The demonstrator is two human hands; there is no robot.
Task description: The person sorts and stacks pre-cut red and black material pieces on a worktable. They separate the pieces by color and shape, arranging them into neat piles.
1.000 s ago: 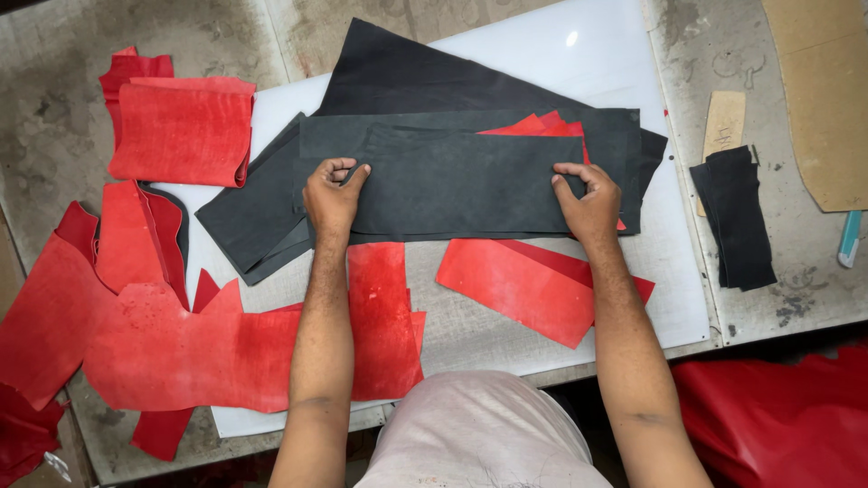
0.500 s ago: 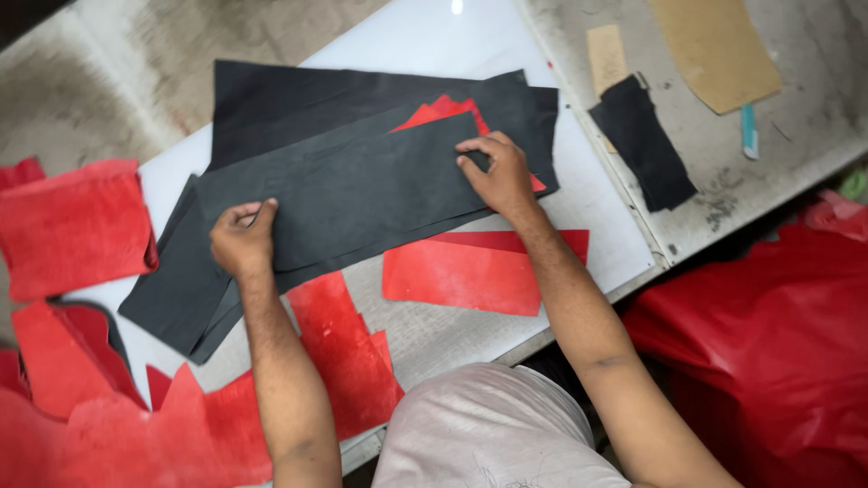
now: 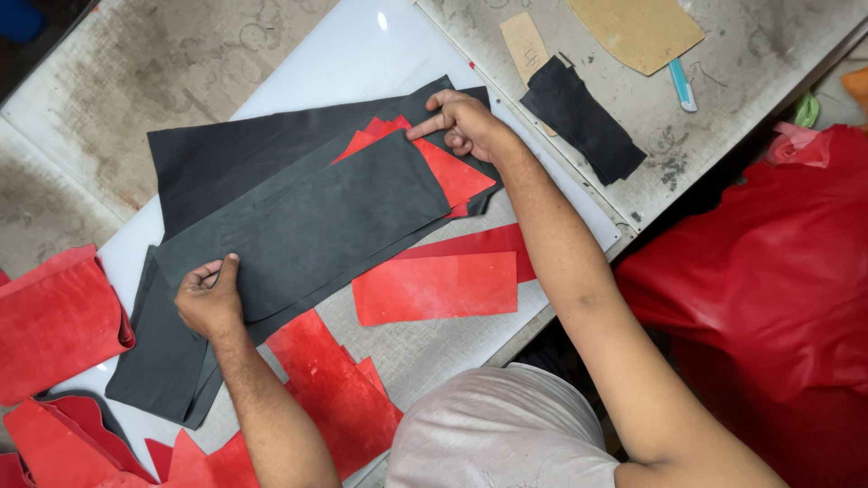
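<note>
The left hand (image 3: 210,298) lies on the near left end of the top dark grey sheet (image 3: 307,226), fingers curled and thumb pressed flat on it, while the right hand (image 3: 463,125) rests at the far right end with the forefinger stretched out onto a red piece (image 3: 452,172) tucked under that sheet, the other fingers loosely bent and gripping nothing. The sheet lies aslant on a stack of like grey sheets over a white board (image 3: 362,54) on the bench (image 3: 108,99). More red pieces (image 3: 434,287) lie near and left, a small black piece (image 3: 583,117) and a tan pattern (image 3: 637,32) far right.
</note>
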